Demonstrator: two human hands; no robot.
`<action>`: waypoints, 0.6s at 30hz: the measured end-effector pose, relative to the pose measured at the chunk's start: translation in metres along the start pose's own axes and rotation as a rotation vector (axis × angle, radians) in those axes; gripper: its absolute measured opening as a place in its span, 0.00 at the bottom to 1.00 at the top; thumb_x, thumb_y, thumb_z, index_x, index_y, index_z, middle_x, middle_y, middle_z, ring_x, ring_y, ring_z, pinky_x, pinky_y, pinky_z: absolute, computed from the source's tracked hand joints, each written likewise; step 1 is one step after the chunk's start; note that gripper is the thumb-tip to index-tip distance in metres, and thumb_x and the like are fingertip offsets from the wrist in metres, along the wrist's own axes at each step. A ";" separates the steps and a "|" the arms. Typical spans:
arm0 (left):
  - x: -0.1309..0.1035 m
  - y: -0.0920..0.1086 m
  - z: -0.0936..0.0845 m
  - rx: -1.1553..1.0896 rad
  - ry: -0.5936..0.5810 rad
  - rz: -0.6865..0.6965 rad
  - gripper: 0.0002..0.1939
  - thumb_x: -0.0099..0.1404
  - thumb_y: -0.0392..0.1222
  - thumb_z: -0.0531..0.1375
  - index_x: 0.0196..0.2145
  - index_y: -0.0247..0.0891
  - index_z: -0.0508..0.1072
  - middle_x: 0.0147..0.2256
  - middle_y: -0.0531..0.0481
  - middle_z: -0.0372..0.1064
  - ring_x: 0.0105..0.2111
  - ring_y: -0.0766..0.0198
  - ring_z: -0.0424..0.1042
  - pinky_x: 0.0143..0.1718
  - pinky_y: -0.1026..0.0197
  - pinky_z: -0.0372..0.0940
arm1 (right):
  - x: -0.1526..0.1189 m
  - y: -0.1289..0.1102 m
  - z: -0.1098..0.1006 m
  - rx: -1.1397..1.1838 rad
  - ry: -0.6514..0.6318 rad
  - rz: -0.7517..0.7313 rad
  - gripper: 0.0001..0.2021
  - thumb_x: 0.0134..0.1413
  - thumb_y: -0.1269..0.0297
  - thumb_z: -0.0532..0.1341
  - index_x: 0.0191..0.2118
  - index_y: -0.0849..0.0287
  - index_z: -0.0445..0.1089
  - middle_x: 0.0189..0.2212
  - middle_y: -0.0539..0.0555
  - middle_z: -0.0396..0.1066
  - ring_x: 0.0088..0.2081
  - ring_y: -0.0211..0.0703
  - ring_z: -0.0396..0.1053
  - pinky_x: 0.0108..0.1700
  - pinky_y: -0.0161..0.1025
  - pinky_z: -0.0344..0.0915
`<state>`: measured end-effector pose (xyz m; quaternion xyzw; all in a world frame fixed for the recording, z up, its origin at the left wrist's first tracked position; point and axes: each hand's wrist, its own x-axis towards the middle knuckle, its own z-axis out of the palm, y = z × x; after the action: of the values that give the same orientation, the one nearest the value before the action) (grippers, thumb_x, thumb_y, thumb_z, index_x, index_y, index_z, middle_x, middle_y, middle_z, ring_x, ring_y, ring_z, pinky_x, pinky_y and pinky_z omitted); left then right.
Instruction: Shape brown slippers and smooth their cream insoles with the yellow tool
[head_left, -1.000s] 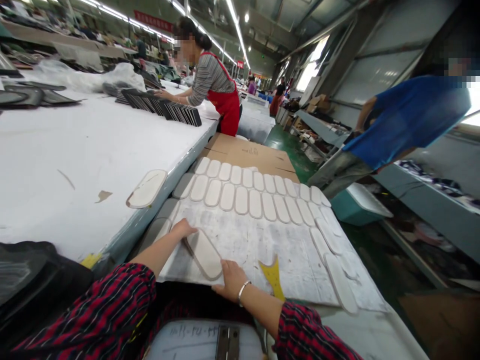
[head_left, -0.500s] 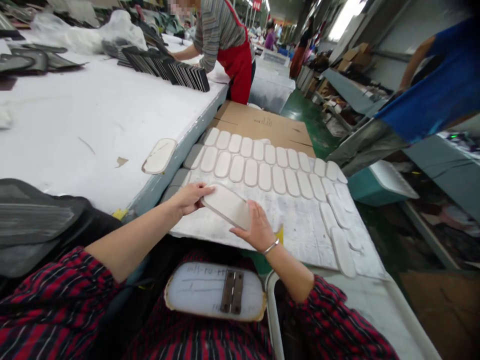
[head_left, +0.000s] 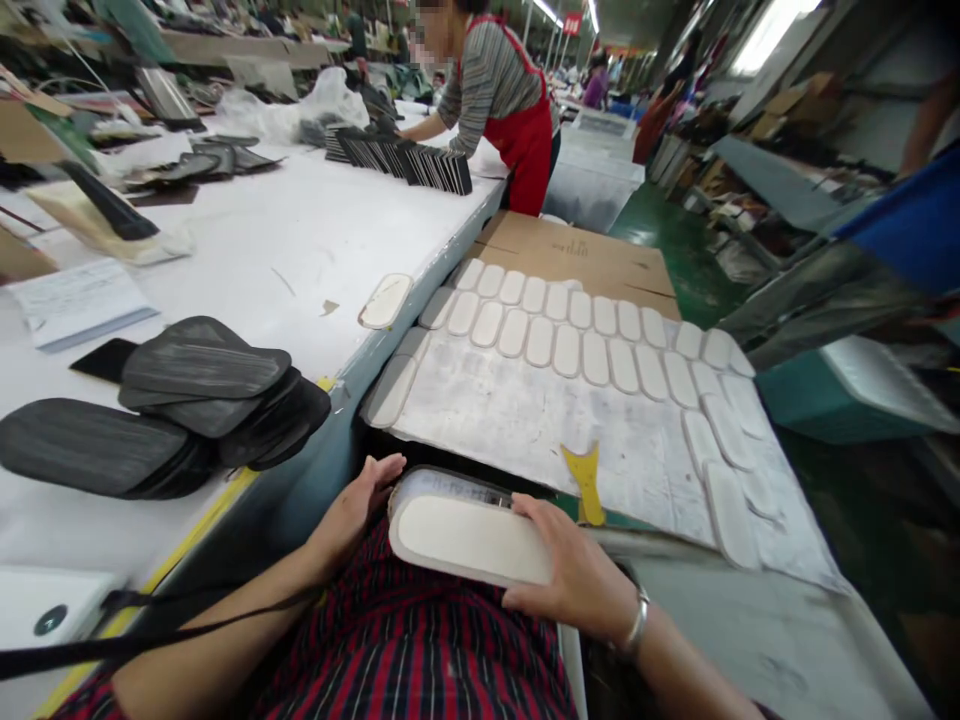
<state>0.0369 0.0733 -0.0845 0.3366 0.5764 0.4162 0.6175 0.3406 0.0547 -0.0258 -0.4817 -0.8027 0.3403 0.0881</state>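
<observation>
A white oval panel (head_left: 469, 538) with rounded ends lies low over my lap, and my right hand (head_left: 577, 570) grips its right end between thumb and fingers. Directly behind and beneath it shows the edge of a translucent oval form (head_left: 442, 486); the panel covers most of it. My left hand (head_left: 367, 505) is open beside the left end of the form, its fingers stretched forward and holding nothing. Whether its fingertips touch the form's edge, I cannot tell. Ahead, many similar white oval pieces (head_left: 566, 350) lie in rows on a pale board (head_left: 517, 420).
Stacked black oval pieces (head_left: 217, 390) lie on the white table (head_left: 300, 260) at left, with one white oval piece (head_left: 386, 300) near its edge. A yellow notched tool (head_left: 586, 485) rests at the board's front edge. Across the table, a person in a red apron (head_left: 525, 130) handles dark strips.
The white panel has come down from above the board to the form on my lap. My left hand has let go of it. The view has swung left, bringing the black pieces into sight.
</observation>
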 end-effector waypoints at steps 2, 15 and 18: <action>-0.014 -0.011 0.007 0.027 -0.038 0.013 0.33 0.64 0.63 0.41 0.55 0.37 0.62 0.57 0.44 0.58 0.58 0.55 0.55 0.59 0.50 0.50 | 0.009 -0.003 0.008 -0.076 0.041 -0.005 0.46 0.37 0.41 0.64 0.59 0.66 0.54 0.54 0.64 0.59 0.54 0.54 0.58 0.57 0.50 0.56; -0.020 -0.012 0.023 0.134 0.000 0.048 0.32 0.55 0.47 0.61 0.55 0.36 0.59 0.54 0.44 0.62 0.54 0.54 0.61 0.58 0.55 0.53 | 0.023 -0.014 0.019 -0.299 0.116 -0.036 0.43 0.37 0.46 0.66 0.57 0.64 0.56 0.52 0.63 0.61 0.50 0.58 0.59 0.52 0.53 0.58; -0.021 -0.014 0.021 0.087 -0.032 0.036 0.33 0.55 0.46 0.61 0.56 0.36 0.58 0.54 0.44 0.62 0.54 0.54 0.61 0.58 0.54 0.52 | 0.025 -0.016 0.019 -0.341 0.107 -0.049 0.44 0.37 0.44 0.65 0.58 0.64 0.55 0.52 0.63 0.61 0.50 0.58 0.58 0.51 0.53 0.58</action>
<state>0.0595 0.0500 -0.0859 0.3802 0.5777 0.3963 0.6039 0.3068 0.0622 -0.0351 -0.4874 -0.8544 0.1710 0.0559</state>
